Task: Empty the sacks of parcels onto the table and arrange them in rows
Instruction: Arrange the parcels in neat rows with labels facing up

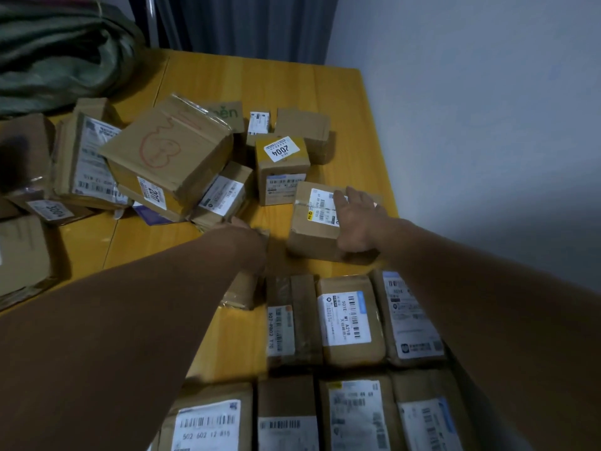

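Observation:
Brown cardboard parcels cover a yellow wooden table (344, 92). My right hand (357, 219) lies flat on a labelled parcel (309, 229) near the table's right edge, fingers straight across its top and thumb down its near side. To its left, my left hand (250, 242) curls over a small taped parcel (240, 292) and grips its top. In front of me, two tidy rows lie label-up: a middle row (351, 323) and a nearest row (287, 418). A loose pile sits further back, with a large box bearing a red drawing (169, 151) tilted on top.
A green sack (58, 50) lies crumpled at the table's far left corner. A box marked 2004 (281, 164) stands behind the parcel under my right hand. More boxes (22, 255) crowd the left edge. A grey wall (487, 125) runs along the right.

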